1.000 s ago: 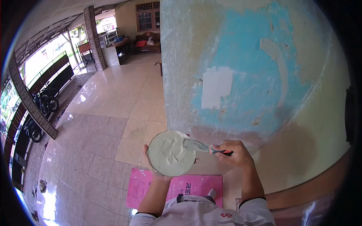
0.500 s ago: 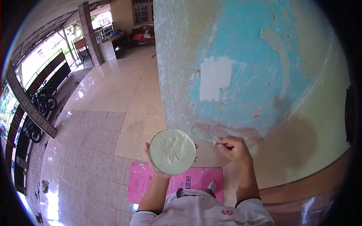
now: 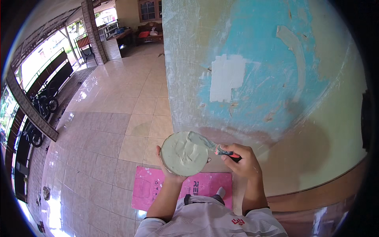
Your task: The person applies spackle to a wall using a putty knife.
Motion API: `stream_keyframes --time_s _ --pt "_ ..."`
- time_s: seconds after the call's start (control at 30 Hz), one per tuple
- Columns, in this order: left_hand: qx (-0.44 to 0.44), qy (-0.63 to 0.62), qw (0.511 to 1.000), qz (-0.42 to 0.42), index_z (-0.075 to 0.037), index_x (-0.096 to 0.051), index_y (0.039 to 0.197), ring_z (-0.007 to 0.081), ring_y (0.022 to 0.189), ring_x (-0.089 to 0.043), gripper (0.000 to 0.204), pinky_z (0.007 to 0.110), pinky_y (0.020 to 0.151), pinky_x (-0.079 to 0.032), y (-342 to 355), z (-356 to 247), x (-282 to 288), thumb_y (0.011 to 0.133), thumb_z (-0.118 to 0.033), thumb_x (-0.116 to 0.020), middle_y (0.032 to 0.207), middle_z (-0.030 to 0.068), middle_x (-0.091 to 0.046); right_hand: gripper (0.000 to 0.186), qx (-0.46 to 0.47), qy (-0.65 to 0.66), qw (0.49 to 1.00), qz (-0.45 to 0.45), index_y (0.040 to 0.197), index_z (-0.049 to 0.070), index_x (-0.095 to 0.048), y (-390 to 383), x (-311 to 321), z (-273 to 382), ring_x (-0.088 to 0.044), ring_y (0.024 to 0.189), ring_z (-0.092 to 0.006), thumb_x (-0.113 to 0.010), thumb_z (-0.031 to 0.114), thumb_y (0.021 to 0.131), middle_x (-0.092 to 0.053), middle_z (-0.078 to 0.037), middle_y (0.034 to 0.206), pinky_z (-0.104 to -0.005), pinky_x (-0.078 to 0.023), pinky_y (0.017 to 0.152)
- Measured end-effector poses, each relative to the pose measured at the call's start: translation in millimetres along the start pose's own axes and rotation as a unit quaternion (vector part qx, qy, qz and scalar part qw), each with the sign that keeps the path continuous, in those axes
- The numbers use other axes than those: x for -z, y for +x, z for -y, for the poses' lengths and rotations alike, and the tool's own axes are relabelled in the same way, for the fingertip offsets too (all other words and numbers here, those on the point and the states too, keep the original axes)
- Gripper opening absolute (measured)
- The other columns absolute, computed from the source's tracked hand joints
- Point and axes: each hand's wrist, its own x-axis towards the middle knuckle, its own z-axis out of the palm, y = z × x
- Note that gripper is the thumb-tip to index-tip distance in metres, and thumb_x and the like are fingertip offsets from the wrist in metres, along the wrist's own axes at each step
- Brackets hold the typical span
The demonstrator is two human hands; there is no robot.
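Note:
My left hand (image 3: pixel 170 174) cradles a round, shallow container (image 3: pixel 177 160) of pale grey-green paste from underneath, its fingertips showing at the rim. In my right hand (image 3: pixel 244 164) is a putty knife (image 3: pixel 203 142) with a red and black handle; its paste-smeared blade rests on the upper right of the paste. In front of me stands a scraped wall (image 3: pixel 260 87), patchy blue and greenish, with a square white patch (image 3: pixel 227 77) and a curved strip of filler (image 3: pixel 296 55) on it.
A pink board (image 3: pixel 144 187) lies on the tiled floor below me, a socked foot (image 3: pixel 221 192) on it. To the left are a tiled post (image 3: pixel 31 110), motorbikes (image 3: pixel 47 102) and a gate (image 3: pixel 51 67). A wooden bench (image 3: pixel 150 35) with bags stands at the back.
Half a second ago the blade was lifted right of the container; now it is back on the paste. The container has moved slightly up and right.

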Motion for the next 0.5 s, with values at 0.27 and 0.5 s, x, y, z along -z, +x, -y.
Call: stream_keyframes --time_s 0.27,0.5 --pt "0.042 0.051 0.998 -0.017 -0.014 -0.046 0.153 0.0412 0.138 -0.05 0.088 0.065 0.113 -0.04 10.2 23.3 11.5 0.094 -0.078 -0.04 0.156 0.0137 -0.048 0.056 -0.086 0.021 0.996 0.01 0.14 0.001 -0.055 -24.5 -2.7 4.7 -0.069 0.11 -0.0331 -0.07 -0.002 0.086 -0.067 -0.021 0.125 -0.0371 -0.053 0.096" --pt "0.064 -0.005 0.998 0.009 -0.013 -0.047 0.153 0.0399 0.14 -0.048 0.087 0.061 0.115 -0.04 4.1 47.9 20.8 0.095 -0.077 -0.041 0.157 0.0141 -0.048 0.049 -0.083 -0.007 0.993 -0.078 0.138 -0.002 -0.057 -36.7 -11.0 1.6 -0.069 0.11 -0.028 -0.071 0.003 0.091 -0.069 -0.022 0.125 -0.0371 -0.053 0.095"
